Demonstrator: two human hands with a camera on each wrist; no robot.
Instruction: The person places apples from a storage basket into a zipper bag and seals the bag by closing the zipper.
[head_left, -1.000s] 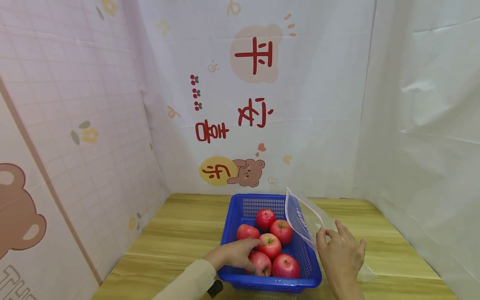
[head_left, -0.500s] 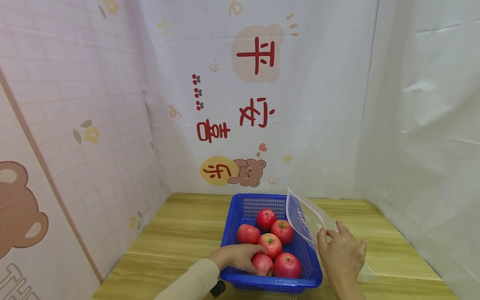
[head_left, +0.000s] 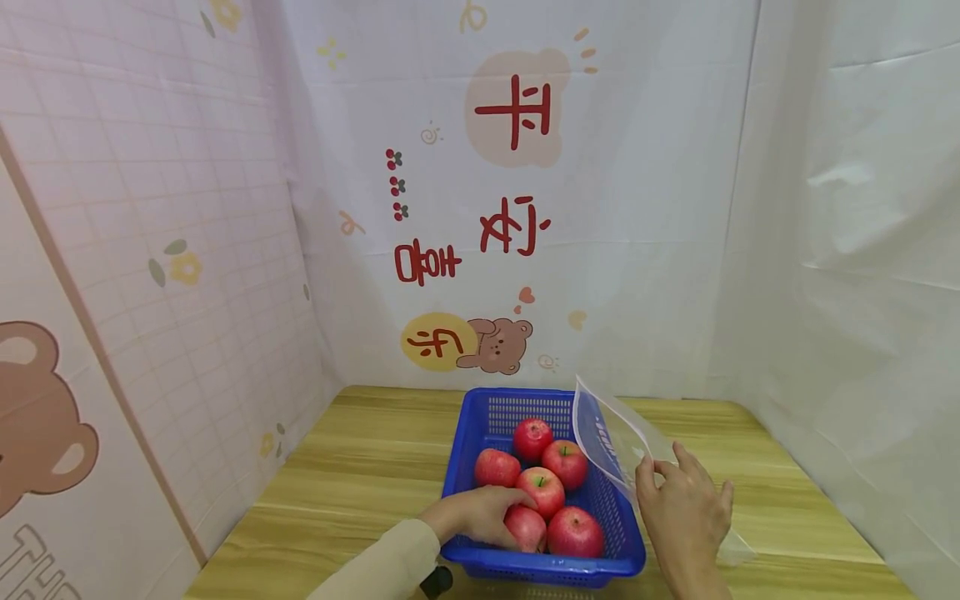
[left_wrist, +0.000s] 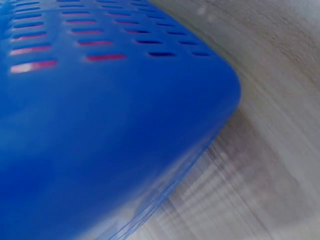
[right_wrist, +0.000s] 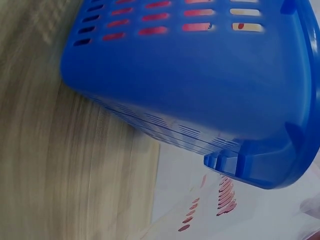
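Overhead, the left hand [head_left: 480,515] curls round the nearest apple [head_left: 525,528] inside the blue basket [head_left: 540,567], five apples beyond its fingers. Just right, the right hand [head_left: 684,512] pinches a clear bag [head_left: 611,433] upright against the basket's side. Both wrist views show only basket wall [left_wrist: 100,125] [right_wrist: 200,80] and wooden table [left_wrist: 280,100].

Bright, even, soft light fills the head view — colours read clearly and shadows are faint, with only a soft dark patch in the back left corner of the printed backdrop. The picture's edges bend outward, as through a wide lens. Both wrist views are smeared with blur; the blue slotted plastic basket [left_wrist: 100,125] and the pale wood-grain table [right_wrist: 60,150] lack sharp edges.
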